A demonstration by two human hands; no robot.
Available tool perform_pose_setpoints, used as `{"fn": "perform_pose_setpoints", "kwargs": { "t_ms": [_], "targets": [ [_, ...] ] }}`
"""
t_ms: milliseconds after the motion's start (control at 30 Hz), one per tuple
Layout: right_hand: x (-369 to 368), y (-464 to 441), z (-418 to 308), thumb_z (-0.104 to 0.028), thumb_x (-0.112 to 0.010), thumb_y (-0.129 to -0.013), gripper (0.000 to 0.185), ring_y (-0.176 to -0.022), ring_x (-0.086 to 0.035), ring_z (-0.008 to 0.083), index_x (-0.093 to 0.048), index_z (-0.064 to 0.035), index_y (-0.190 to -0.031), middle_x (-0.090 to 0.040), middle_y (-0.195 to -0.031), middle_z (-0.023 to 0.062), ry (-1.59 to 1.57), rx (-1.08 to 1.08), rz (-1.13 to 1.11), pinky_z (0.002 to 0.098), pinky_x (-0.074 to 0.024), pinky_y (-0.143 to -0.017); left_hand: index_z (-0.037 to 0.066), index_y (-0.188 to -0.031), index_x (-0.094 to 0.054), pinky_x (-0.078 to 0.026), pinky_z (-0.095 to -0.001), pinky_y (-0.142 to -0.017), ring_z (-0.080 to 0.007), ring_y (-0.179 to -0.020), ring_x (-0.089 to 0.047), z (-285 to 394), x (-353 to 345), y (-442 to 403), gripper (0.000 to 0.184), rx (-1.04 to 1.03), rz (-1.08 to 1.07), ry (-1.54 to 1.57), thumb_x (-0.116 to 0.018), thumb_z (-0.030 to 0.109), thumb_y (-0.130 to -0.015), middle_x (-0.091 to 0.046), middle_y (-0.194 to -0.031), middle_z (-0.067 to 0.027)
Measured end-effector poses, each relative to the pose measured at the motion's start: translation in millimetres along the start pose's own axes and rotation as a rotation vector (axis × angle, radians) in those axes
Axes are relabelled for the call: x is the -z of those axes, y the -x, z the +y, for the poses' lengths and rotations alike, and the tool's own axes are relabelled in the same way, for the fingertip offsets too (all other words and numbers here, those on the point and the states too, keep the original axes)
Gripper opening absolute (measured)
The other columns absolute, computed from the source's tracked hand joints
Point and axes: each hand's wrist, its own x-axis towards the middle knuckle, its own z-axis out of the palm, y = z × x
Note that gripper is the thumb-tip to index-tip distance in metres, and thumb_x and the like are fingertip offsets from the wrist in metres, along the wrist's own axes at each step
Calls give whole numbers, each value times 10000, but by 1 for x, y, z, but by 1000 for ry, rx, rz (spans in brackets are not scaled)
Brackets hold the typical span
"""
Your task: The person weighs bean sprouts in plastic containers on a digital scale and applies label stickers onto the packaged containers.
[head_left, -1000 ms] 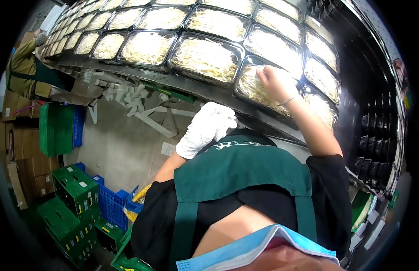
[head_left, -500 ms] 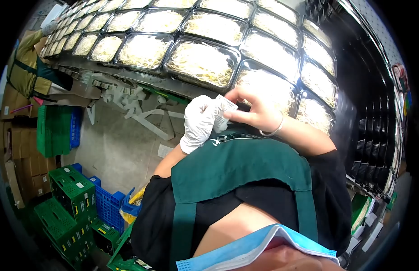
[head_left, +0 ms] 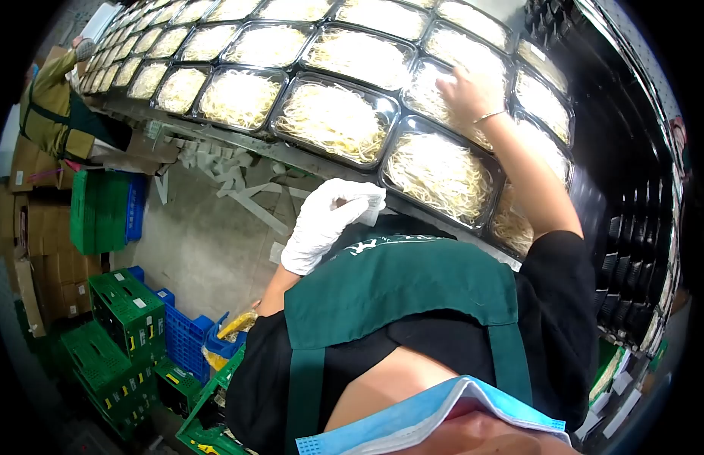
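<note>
My left hand (head_left: 321, 225), in a white glove, is closed round a small wad of white printed labels (head_left: 373, 205) just short of the table's front edge. My right hand (head_left: 477, 95), bare with a bracelet at the wrist, reaches over a black plastic tray of bean sprouts (head_left: 428, 95) in the second row. Its fingers are bent down and drawn together; glare hides what they hold, if anything. Nearest my body lie another tray of bean sprouts (head_left: 439, 171) and, left of it, a further tray of bean sprouts (head_left: 333, 121).
Rows of filled trays run away to the left. Stacked empty black trays (head_left: 632, 258) stand at the right. Green crates (head_left: 124, 318) and a blue crate (head_left: 185, 341) are at lower left. Paper strips (head_left: 253, 208) litter the floor. Another person (head_left: 60, 114) works at far left.
My right hand has left the labels and moved forward and right over the second-row tray. My left hand still grips the labels, slightly lower. The other person's arm has shifted.
</note>
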Motion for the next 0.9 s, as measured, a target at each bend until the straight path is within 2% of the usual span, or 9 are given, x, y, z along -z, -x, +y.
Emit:
{"fn": "perform_pose_setpoints", "kwargs": {
  "t_ms": [200,300,333,467,567,633,700,833,900],
  "targets": [
    [2,-27,144,-247,-443,-840,254,-729,-592,346,-563,-24,-829,-613,-795,167,17,-237,309,412,-479,-658,-36,-941,-501,-503,-293,-713,-199,-818,-612,-6,5,0,155,40,33,141,-532,-9,-791,-606,-956,-185],
    [-20,-51,196,-465,-423,-828,553,-1161,-424,239,-419,-80,-1224,-454,-1255,107,170,-330,351,391,-350,-932,-35,-971,-480,-504,-291,-708,-190,-829,-606,-11,1,-8,183,64,16,110,-524,-19,-794,-600,-980,-185],
    [-29,-58,210,-568,-389,-804,706,-1270,-276,204,-298,-101,-1326,-329,-1364,73,166,-382,190,388,-240,-1014,-56,-1103,-489,-508,-281,-641,-178,-735,-611,-13,-4,-11,366,10,61,93,-529,-7,-743,-610,-957,-179],
    [-48,-89,256,-594,-379,-802,731,-1163,-426,286,-446,22,-1191,-451,-1237,193,-100,-374,-138,346,-326,-971,-17,-1233,-378,-499,-279,-640,-159,-714,-595,3,-20,-16,509,-4,131,144,-540,6,-752,-583,-1044,-181],
    [8,-68,163,-405,-536,-811,498,-906,-597,252,-518,15,-1080,-599,-1014,167,-411,-231,121,318,-461,-788,-54,-1186,-408,-497,-277,-615,-159,-694,-589,2,-25,-23,431,-12,68,173,-538,95,-803,-599,-997,-171],
    [35,-24,64,-353,-602,-788,454,-798,-580,136,-535,-6,-1074,-621,-909,68,-925,107,-104,280,-459,-722,-40,-1006,-515,-475,-234,-619,-121,-667,-577,4,-31,-32,203,-20,32,90,-494,96,-857,-618,-924,-151],
    [68,23,-8,-318,-660,-744,405,-851,-564,145,-565,-51,-1032,-615,-869,69,-949,622,-215,280,-443,-755,-31,-924,-524,-474,-234,-594,-114,-635,-572,-7,-28,-37,137,-148,79,-51,-501,86,-857,-622,-858,-132],
    [65,68,-61,-222,-680,-741,222,-704,-572,163,-617,-61,-881,-595,-748,43,-1217,603,-241,264,-463,-652,-11,-883,-518,-463,-223,-581,-101,-643,-554,-15,-32,-37,99,-501,241,-148,-570,26,-808,-589,-724,-68],
    [67,58,-51,-150,-645,-769,115,-700,-576,128,-639,-59,-839,-602,-754,48,-1244,619,-126,254,-470,-631,-23,-902,-502,-475,-233,-624,-132,-713,-582,14,-39,-23,97,-139,159,-248,-533,37,-833,-603,-797,-111]
  ]
}}
